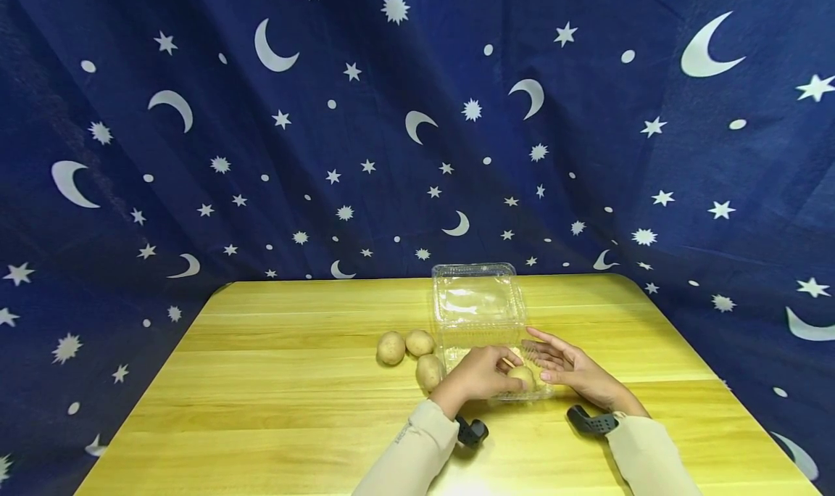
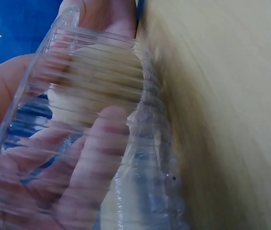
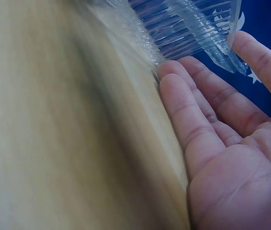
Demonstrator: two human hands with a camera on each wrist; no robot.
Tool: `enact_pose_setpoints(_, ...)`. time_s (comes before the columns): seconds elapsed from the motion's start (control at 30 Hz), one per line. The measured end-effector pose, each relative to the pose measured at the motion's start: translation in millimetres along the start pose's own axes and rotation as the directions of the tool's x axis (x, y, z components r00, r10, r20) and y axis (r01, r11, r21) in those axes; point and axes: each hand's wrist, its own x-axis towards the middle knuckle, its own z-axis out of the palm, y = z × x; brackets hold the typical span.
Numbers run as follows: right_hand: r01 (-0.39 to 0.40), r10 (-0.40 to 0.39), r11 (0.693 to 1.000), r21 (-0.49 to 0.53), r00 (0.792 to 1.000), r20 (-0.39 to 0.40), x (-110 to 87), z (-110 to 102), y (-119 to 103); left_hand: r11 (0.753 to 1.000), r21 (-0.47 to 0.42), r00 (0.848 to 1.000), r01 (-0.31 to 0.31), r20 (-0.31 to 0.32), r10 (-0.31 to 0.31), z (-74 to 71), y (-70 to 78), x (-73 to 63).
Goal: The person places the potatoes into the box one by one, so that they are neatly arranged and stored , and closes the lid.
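Observation:
A clear plastic clamshell box (image 1: pixel 476 293) stands with its lid tipped back on the wooden table. Over its front right part, my left hand (image 1: pixel 481 374) pinches a potato (image 1: pixel 522 377) between thumb and fingers, low inside the box. The left wrist view shows that potato (image 2: pixel 95 72) and the curled fingers (image 2: pixel 99 153) through the ribbed plastic wall. At the box's right side is my right hand (image 1: pixel 577 374), its fingers extended and holding nothing. In the right wrist view, the right fingertips (image 3: pixel 174 86) are right at the box's ribbed wall (image 3: pixel 174 33).
Left of the box lie three potatoes: one potato (image 1: pixel 391 348) farthest left, another potato (image 1: pixel 420 342) at the back and a third potato (image 1: pixel 429 372) nearest the box. A dark blue curtain (image 1: pixel 365 141) with moons and stars hangs behind the table (image 1: pixel 280 394).

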Motion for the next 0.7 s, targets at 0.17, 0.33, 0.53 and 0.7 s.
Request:
enact_pose_setpoints(0.17, 0.010, -0.010, 1.000, -0.004, 1.000, 0.003, 0.2, 0.1, 0.3, 1.000, -0.015, 1.000, 0.011, 0.006, -0.011, 0.2, -2.8, 2.6)
enact_pose_setpoints(0.33, 0.023, -0.023, 1.000, -0.006, 1.000, 0.005, 0.4, -0.2, -0.5, 0.999, -0.017, 0.999, 0.031, 0.009, -0.031, -0.2, -3.6, 4.0)
enact_pose_setpoints(0.53, 0.016, -0.016, 1.000, -0.010, 1.000, 0.002, 0.2, 0.4, -1.7, 0.998, -0.011, 0.998, 0.064, 0.015, -0.064, 0.0, -4.5, 4.8)
enact_pose_setpoints(0.7, 0.015, -0.015, 1.000, -0.019, 1.000, 0.003, 0.2, 1.0, -1.9, 0.997, -0.027, 0.997, 0.077, 0.023, -0.077, -0.9, -5.4, 5.2)
